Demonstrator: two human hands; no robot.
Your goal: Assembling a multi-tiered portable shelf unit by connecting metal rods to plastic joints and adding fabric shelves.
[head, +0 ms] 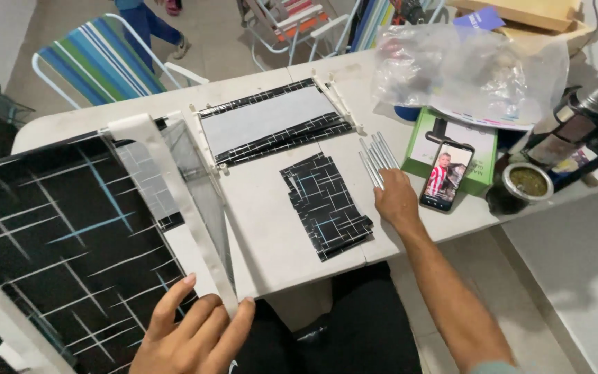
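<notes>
- Left hand (192, 336) pressing flat, fingers spread, on big black patterned panel (57, 242) at near table corner; nothing clenched.
- Right hand (396, 201) reaching grey rods (376, 158) mid-table, fingertips touching, not yet closing round them.
- Risking: rods rolling off toward phone (446, 175); panel overhanging table (271, 228) edge, likely tipping if hand lifting.
- Sitting just left of right hand: stack of black sheets (324, 204).
- Crowding right side: plastic bag (465, 69), green box (482, 176), cup (524, 183).
</notes>
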